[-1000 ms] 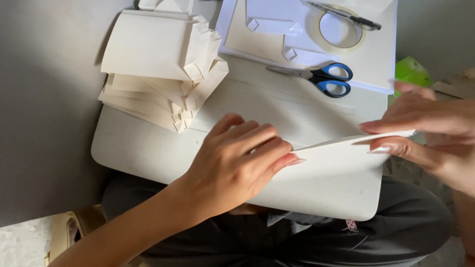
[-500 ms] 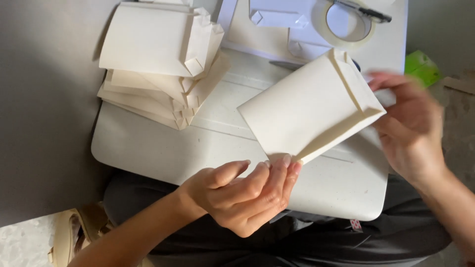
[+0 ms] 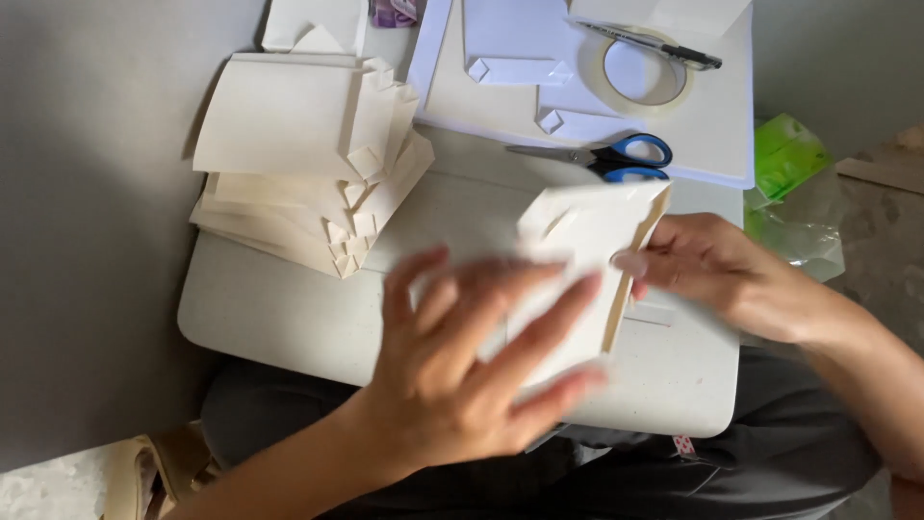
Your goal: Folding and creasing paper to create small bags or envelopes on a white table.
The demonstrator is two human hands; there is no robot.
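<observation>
The fingers [image 3: 539, 318] of the left hand [image 3: 462, 376] are spread apart and lie flat over the face of a cream folded paper bag [image 3: 587, 241], blurred with motion, pressing rather than pinching. The right hand [image 3: 717, 270] has its fingers loosely together, the tips touching the bag's right edge, where a tan inner fold shows.

Half a second ago the bag was lifted and tilted in the right hand while the left hand waited below it, palm up and curled. Now the bag is lower and nearer the person, over the right half of the white rounded lap counter [image 3: 269, 318], with the left hand turned over on top of it. Whether it rests fully on the counter cannot be told, since the hand covers its lower part. I judge the bag is being flattened or creased.

To the left sits a stack of cream folded paper bags [image 3: 289, 144], well apart from both hands. Beyond the bag lie blue-handled scissors [image 3: 616, 156] on a white sheet of card [image 3: 722, 144], with a ring of clear tape [image 3: 647, 72] and a black pen [image 3: 654, 43] across it. A green plastic wrapper [image 3: 784, 154] lies off to the right.
</observation>
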